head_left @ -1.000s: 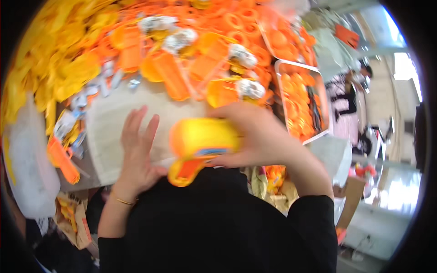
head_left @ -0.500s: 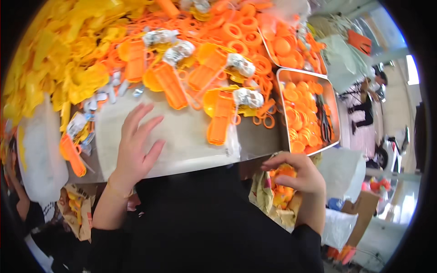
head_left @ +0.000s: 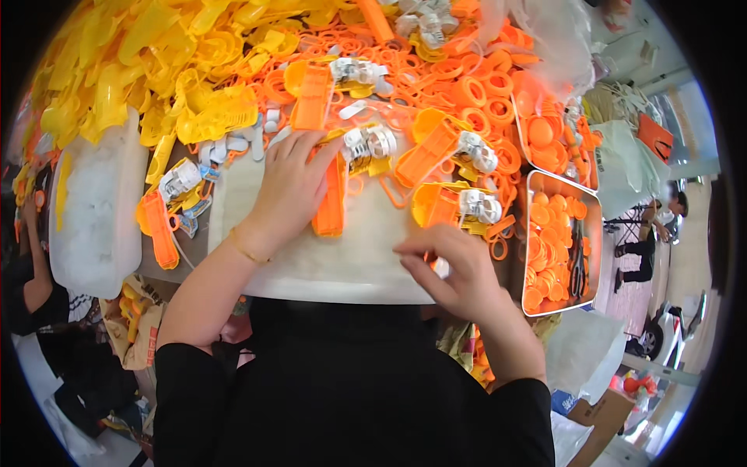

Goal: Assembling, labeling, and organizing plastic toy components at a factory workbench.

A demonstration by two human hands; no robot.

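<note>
On the table my left hand (head_left: pixel 292 187) has its fingers closed around an orange plastic piece (head_left: pixel 332 204) with a white mechanism (head_left: pixel 369 145) and yellow plastic at its upper end. To the right, my right hand (head_left: pixel 459 272) hovers at the near side of the table, fingers bent, thumb and forefinger slightly apart. A small white thing shows beneath its palm, too small to name. Just beyond that hand lies a similar assembly (head_left: pixel 440 206), its lower end partly covered. Two more like it, an assembly (head_left: pixel 313 97) and another assembly (head_left: pixel 428 156), lie farther back.
Yellow plastic parts (head_left: pixel 156 54) and orange rings (head_left: pixel 471 92) are heaped at the back. A metal tray (head_left: pixel 527 233) at right holds orange discs and dark-handled scissors (head_left: pixel 577 261). At left stand a whitish bin (head_left: pixel 97 226) and one more assembly (head_left: pixel 159 229). Another person's arm (head_left: pixel 35 257) shows far left.
My left hand has reached onto an orange assembly and drawn it nearer. My right hand has moved from the table's front edge over the table. The view has shifted, too.
</note>
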